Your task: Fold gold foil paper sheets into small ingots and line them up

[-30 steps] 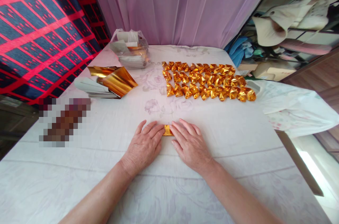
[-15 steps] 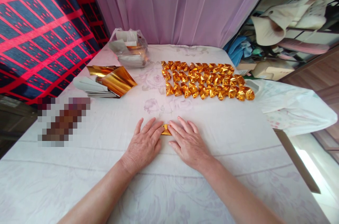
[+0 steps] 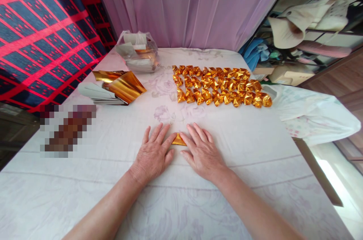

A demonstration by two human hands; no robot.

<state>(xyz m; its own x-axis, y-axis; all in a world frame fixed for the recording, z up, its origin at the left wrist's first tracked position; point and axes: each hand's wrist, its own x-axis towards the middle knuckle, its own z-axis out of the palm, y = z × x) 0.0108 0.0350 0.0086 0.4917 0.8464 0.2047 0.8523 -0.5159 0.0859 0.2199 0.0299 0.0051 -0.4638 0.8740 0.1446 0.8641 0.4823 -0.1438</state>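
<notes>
1 gold foil strip (image 3: pixel 179 140) flat on tablecloth (image 3: pixel 181 209), long axis left-to-right, one end toward either side | fingertips of left hand (image 3: pixel 152 153) and right hand (image 3: pixel 203 153) on it, both open, palms down | farther off: 3 rows of folded gold pieces (image 3: pixel 219 84), 1 foil-sheet stack (image 3: pixel 126 85), 1 plastic bag (image 3: pixel 140 56)

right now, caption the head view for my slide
Left hand and right hand touch a flat gold strip on a pale tablecloth, rows of shiny gold pieces beyond.

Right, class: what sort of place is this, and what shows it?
Probably a room in a home: a flower-patterned cloth, a purple curtain, and a pale hat among stored belongings.
</notes>
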